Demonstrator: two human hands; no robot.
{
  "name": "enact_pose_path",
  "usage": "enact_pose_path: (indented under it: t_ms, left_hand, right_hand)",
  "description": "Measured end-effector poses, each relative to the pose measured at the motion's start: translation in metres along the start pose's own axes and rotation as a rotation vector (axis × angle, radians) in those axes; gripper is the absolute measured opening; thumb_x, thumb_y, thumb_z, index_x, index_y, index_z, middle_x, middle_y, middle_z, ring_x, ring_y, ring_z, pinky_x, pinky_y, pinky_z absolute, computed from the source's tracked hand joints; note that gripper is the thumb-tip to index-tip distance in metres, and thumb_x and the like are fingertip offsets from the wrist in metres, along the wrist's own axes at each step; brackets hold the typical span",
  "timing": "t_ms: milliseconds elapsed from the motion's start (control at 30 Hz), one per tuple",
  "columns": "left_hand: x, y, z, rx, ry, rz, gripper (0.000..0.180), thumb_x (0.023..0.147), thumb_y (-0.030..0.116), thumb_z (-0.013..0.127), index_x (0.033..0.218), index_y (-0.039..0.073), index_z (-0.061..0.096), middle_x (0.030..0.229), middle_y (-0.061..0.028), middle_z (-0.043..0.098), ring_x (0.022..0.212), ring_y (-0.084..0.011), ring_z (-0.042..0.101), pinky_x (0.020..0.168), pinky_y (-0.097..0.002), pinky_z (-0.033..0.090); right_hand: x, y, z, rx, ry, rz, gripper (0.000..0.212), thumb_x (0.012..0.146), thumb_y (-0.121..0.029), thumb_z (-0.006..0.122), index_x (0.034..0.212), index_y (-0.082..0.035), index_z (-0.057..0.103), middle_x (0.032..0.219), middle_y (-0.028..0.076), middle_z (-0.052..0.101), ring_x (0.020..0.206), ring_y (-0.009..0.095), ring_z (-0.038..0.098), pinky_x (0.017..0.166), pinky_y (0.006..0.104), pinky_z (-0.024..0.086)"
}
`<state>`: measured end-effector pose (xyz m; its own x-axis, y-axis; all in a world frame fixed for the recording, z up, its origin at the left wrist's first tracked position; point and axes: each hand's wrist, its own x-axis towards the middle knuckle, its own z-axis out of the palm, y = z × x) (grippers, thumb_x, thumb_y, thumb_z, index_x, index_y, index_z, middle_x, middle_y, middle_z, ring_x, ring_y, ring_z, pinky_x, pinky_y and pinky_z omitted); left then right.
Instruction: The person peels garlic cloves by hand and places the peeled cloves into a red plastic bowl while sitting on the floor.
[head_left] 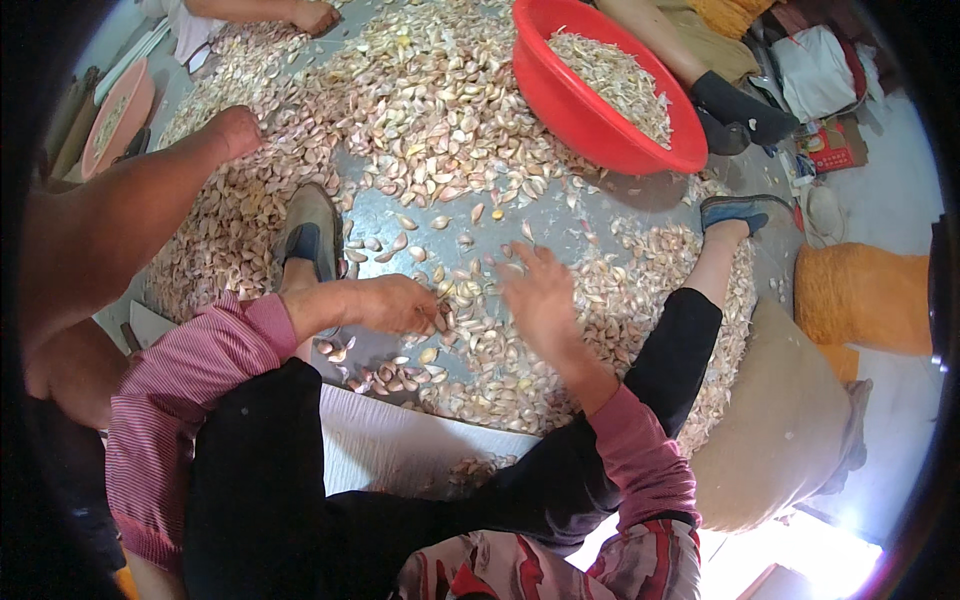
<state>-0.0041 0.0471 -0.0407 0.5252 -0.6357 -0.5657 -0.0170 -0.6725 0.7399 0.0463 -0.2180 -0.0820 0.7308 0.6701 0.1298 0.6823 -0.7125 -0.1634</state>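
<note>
Garlic cloves everywhere here, a loose spread on the grey floor right between the person's two hands! Left hand sits low on the near side of them, knuckles up, fingers curled down at the cloves, and the tips are lost against the garlic; cannot tell whether they are clamped on one. Over to the right hand, above the right part of the spread, fingers pointing away from the body and smeared by blur, so no telling whether they stand apart or pinch something. Left forearm crosses in front of the left shoe, hiding part of the ankle; the right shoe is out at the far right edge of the spread. Beyond, a big heap of cloves runs off the top edge, and beside it a tilted red basin holds pale, slender bits too small to make out. Co-workers are only fragments: a hand cut close to the top, and at left a bare limb whose far end is hard to read. Down between the knees, a pale panel is half covered by the black trousers.
</note>
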Motion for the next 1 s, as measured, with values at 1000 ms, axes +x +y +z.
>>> enact_pose_path:
  t_ms: [1000]
  left_hand:
    - [-0.001,-0.027,0.011,0.206,-0.003,0.277,0.025,0.087,0.026,0.059,0.087,0.002,0.065,0.075,-0.0149,0.063,0.072,-0.0318,0.06,0.066,-0.0435,0.047]
  right_hand:
    - [0.102,-0.053,0.04,0.35,0.115,0.072,0.023,0.08,-0.008,0.063,0.102,-0.013,0.066,0.095,0.01,0.059,0.098,0.03,0.058,0.08,0.0421,0.048]
